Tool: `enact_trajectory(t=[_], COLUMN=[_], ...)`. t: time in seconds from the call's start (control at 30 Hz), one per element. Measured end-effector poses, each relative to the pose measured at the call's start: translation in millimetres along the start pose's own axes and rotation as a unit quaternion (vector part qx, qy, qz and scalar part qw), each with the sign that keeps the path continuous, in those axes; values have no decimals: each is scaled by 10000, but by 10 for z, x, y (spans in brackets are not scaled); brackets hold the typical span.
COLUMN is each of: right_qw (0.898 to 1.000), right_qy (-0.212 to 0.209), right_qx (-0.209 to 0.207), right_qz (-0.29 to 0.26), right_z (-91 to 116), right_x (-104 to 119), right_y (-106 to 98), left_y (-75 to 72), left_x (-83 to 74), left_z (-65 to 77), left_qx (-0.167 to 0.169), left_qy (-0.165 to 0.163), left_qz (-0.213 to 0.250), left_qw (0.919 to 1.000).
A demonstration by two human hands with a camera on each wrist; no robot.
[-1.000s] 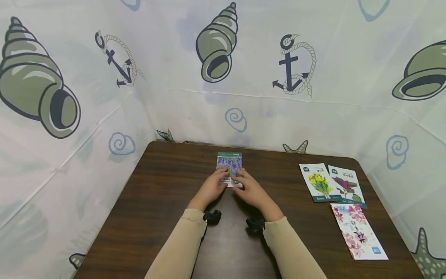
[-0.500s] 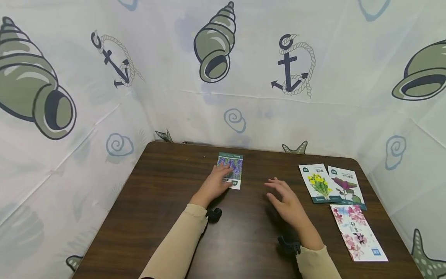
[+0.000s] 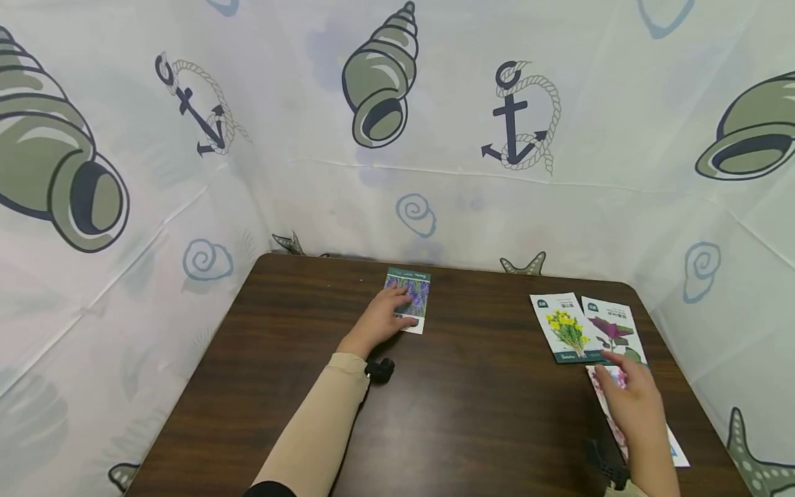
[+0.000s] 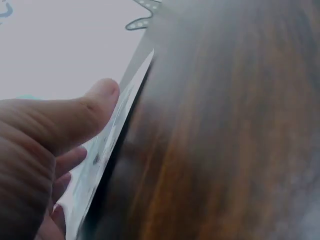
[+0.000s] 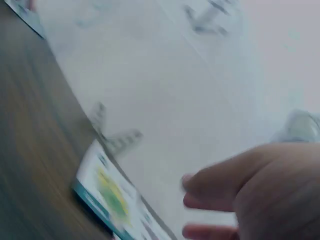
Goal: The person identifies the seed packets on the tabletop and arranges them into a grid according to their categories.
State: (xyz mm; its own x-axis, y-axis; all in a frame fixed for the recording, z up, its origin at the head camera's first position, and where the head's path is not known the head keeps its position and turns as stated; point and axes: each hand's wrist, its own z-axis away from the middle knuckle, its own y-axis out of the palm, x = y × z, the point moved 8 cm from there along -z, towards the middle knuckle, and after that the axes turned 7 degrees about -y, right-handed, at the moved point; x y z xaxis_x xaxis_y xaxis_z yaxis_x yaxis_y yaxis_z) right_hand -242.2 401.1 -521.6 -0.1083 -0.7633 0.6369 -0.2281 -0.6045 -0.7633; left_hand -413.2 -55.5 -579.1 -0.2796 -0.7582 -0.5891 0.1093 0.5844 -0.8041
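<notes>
On the dark wooden table, my left hand [image 3: 377, 319] rests on a seed packet with purple flower spikes [image 3: 417, 293], fingers spread across its left part and thumb near its bottom edge. That packet lies flat and is partly hidden by the fingers. At the right, my right hand [image 3: 636, 400] is over a white packet with pink blossoms [image 3: 678, 452], covering much of it; contact cannot be told. Its fingers are loosely bent, with nothing seen between them. Just beyond lie a yellow-flower packet [image 3: 566, 335] and a dark-purple-flower packet [image 3: 613, 330], partly overlapping.
A brown table [image 3: 472, 386] spreads between the two hands. White cloth [image 3: 459, 138] printed with shells and anchors hangs behind and beside it. A black camera band [image 3: 380, 371] sits on the left wrist, and another [image 3: 609, 466] on the right.
My right hand has left the purple-spike packet and swung right to the pink-blossom packet. The left hand has stayed on the purple-spike packet, which is slightly turned.
</notes>
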Motion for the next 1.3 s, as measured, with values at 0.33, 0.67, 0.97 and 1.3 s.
enact_trajectory(t=[0.33,0.67,0.97,1.3], right_qw=[9894,9850,9803,9733], right_qy=[1423,1353,986,952], right_qx=[-7,1000,1561,1904], right_qz=[289,390,708,853], right_z=[56,-2,18,69], right_x=[-642,-833,-807,-777], right_y=[-269,-83,-8,45], left_y=[-24,23,47,55], left_x=[55,70,84,61], left_z=[44,48,20,14], left_qx=[-68,-60,12,44], left_qy=[58,-125,-138,-123], left_qz=[878,-6,48,34], left_qw=[9961,9999,9999,9999])
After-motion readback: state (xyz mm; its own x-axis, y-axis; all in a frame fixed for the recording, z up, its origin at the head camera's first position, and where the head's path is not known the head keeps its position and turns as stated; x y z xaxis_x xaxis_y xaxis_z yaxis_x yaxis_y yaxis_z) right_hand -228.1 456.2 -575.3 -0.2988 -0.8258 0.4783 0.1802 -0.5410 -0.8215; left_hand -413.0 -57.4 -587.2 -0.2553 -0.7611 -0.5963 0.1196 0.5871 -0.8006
